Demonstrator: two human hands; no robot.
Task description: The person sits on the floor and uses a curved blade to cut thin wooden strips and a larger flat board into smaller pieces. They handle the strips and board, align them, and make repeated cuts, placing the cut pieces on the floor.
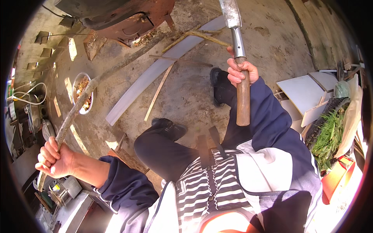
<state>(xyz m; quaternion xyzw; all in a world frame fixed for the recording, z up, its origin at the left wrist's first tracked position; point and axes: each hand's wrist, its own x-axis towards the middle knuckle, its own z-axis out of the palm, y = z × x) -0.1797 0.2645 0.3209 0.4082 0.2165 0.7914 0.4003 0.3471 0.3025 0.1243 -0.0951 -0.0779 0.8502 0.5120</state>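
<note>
My left hand [55, 158] grips a long, rough branch [83, 100] at the lower left. The branch slants up and right over a white bowl of small scraps [87, 105] toward thinner sticks [178, 42] on the floor. My right hand [243, 72] is closed round the brown wooden handle of a metal-bladed tool [238, 39], raised at the upper centre, its blade reaching past the top edge of the picture. A long grey board [132, 95] lies on the concrete floor with a narrow pale slat [157, 93] beside it.
A rusty stove [128, 25] stands at the top left. My shoes [169, 126] are on the floor below me. At right lean white boards [299, 93] beside green plants [328, 139] and an orange object [340, 178]. Metal items and a cable [35, 95] crowd the left side.
</note>
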